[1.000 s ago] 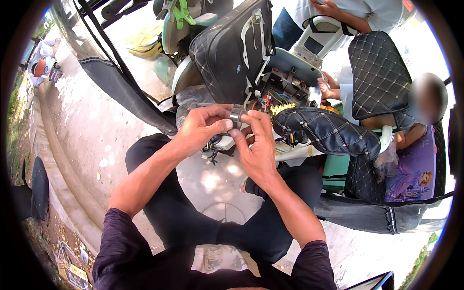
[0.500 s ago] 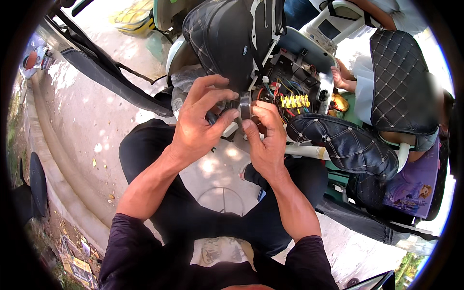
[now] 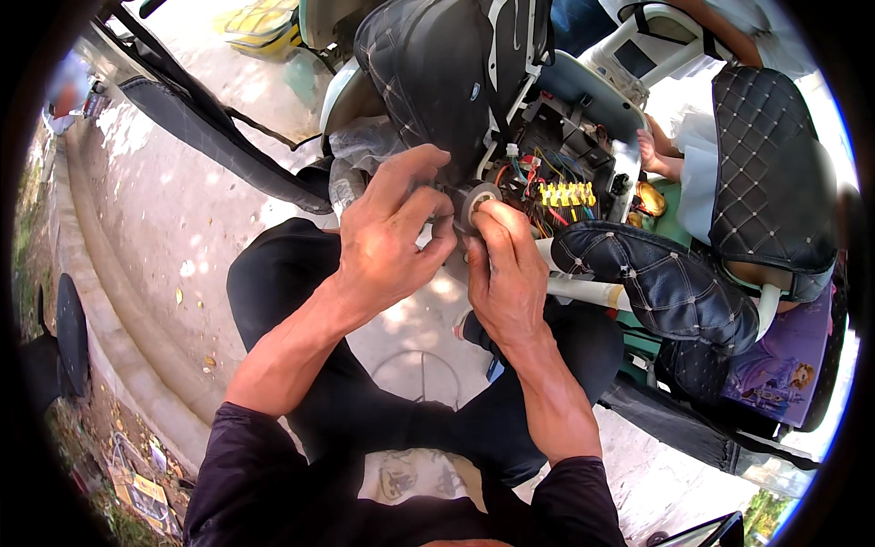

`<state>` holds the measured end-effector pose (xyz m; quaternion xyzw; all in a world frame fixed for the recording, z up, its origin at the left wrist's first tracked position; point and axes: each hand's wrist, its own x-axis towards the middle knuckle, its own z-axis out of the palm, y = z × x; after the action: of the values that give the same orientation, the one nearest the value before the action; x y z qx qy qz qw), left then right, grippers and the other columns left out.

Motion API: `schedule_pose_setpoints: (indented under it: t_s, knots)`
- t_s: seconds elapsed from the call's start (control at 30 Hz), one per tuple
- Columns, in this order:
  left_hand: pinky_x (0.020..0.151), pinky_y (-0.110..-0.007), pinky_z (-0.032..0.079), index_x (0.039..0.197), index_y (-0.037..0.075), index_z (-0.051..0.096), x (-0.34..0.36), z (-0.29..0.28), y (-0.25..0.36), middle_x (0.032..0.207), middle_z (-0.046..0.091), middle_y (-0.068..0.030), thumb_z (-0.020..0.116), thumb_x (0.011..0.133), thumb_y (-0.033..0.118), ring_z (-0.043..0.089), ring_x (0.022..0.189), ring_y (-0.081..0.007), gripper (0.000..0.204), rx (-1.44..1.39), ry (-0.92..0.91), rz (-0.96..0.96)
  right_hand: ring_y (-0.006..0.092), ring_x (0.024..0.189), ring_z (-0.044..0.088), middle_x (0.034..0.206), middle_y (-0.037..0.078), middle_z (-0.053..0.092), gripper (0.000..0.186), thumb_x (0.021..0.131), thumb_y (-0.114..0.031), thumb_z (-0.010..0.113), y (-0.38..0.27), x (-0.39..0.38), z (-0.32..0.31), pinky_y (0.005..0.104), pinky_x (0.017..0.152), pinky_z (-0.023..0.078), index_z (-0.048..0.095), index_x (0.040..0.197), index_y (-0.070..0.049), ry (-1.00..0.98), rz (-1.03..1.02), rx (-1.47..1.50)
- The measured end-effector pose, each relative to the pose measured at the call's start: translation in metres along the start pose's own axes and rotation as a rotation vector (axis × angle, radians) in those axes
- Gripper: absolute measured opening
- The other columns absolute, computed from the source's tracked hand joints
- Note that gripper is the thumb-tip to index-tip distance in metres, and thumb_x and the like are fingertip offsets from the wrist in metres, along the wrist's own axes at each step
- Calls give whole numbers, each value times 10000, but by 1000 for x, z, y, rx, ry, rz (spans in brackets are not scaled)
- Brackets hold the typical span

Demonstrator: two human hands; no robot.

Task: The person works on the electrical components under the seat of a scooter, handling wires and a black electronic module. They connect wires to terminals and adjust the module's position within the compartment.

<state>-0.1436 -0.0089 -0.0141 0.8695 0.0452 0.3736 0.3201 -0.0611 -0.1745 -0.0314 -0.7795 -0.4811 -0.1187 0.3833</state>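
In right fingers (image 3: 504, 230), roll (image 3: 469, 204) newly tilted

Reviewer: Illumination?
Inspector: Bright daylight. Sun dapples the concrete pavement (image 3: 182, 228), washed out toward the top; black trousers (image 3: 278, 292) lose detail in shadow.
Reviewer: Defects?
Inspector: Fisheye bends the kerb (image 3: 111, 351); corners black. 2 blurred patches: upper left, and across the quilted seat back (image 3: 758, 137).
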Motion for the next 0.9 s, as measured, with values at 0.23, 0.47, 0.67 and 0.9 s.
schedule_pose_setpoints:
  t_s: [0.23,0.47,0.67,0.9]
  knots:
    - [809,-334,551,855,-17,596,-3,-3,-2,1253,632,-133,694,730,-107,649,983,-217,183,-192,-73,-195,355,1041,696,1248,138,655,365,851,61,752,-3,0,-1,439,854,578,632,1186,-24,-108,84,82]
    - [741,-251,477,864,3,594,4,-27,-16,1157,651,-82,648,795,-28,563,828,-99,92,-707,-309,-695,218,951,671,1138,92,677,302,924,-49,795,0,-4,-10,345,848,542,614,1164,-19,-172,305,563]
    - [804,-252,498,938,4,645,4,-27,-25,1192,685,-99,696,869,59,610,883,-111,102,-952,-400,-961,83,915,593,1076,13,691,291,1050,-200,747,2,-11,-7,283,836,514,620,1244,-24,-133,704,959]
    - [972,-338,543,1252,-38,655,3,-36,-15,1275,697,-115,797,882,44,686,1080,-183,405,-978,-420,-636,62,741,505,941,-23,665,297,1088,-327,678,13,-12,-11,239,633,400,640,1234,-71,-201,863,1240]
